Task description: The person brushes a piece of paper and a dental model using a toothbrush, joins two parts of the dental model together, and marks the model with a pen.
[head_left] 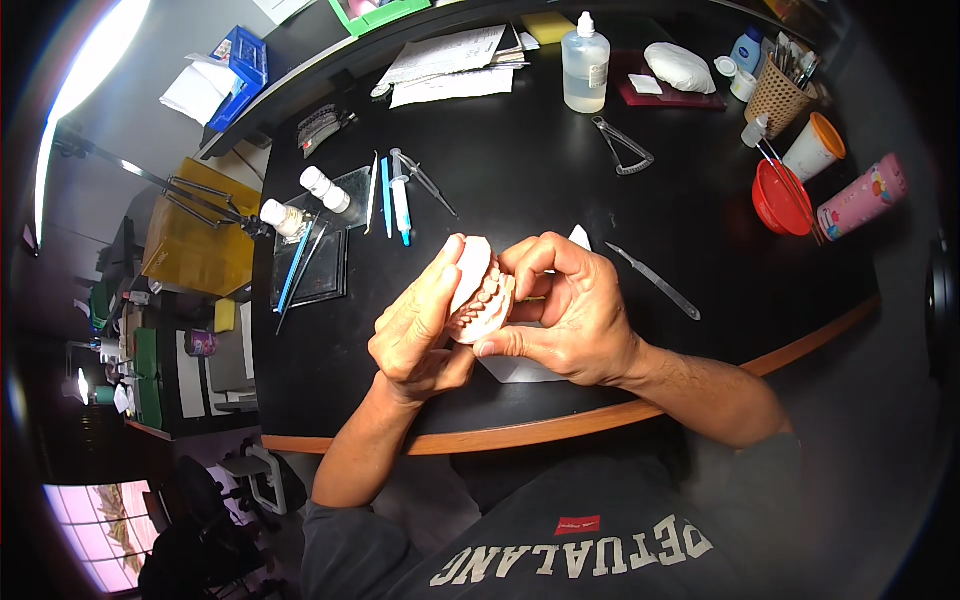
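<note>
A plaster dental model (484, 293) with rows of teeth is held above the near middle part of the black table (540, 215). Its left side is grasped by the left hand (412, 335), with the fingers laid along the outer surface. Its right side is gripped by the right hand (572, 318), with the thumb pressed at the near edge and the other fingers bent. Whether the two halves are joined cannot be told. Under the hands, a white sheet (528, 371) is partly covered. To the right, a scalpel (655, 282) is laid flat; farther away, a metal caliper (622, 150) is placed before a clear bottle (585, 75). To the left, a syringe (401, 203) is seen.
</note>
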Demonstrator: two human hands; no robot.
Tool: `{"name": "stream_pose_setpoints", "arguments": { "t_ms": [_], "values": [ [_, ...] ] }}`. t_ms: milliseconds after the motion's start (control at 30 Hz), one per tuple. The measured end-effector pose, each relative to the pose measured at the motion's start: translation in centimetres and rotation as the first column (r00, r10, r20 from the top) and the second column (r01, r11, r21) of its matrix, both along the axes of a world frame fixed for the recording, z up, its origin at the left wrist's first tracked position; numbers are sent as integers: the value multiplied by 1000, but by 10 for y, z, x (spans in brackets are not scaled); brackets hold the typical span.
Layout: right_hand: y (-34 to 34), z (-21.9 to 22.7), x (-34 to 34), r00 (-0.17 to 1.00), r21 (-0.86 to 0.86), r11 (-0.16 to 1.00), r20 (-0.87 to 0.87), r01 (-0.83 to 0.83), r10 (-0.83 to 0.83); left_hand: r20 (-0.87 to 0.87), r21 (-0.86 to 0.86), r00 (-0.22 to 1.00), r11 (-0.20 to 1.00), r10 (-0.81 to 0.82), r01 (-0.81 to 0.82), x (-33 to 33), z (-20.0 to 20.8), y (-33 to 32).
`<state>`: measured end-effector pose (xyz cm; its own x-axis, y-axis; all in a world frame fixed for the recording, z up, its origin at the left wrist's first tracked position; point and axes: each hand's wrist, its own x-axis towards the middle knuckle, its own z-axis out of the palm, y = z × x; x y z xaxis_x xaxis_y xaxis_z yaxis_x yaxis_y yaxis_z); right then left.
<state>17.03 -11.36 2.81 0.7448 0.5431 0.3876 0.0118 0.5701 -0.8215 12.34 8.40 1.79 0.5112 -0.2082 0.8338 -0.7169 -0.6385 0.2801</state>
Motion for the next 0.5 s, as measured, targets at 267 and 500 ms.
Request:
{"name": "stream_pose_setpoints", "arguments": {
  "t_ms": [267,500],
  "values": [
    [0,0,2,1000,-26,999,-6,21,-21,-141,-184,981,977,-133,106,1,6,-7],
    [-2,0,3,998,13,1000,-64,-18,19,-97,-161,986,980,-132,115,3,4,-6]
  ]
}}
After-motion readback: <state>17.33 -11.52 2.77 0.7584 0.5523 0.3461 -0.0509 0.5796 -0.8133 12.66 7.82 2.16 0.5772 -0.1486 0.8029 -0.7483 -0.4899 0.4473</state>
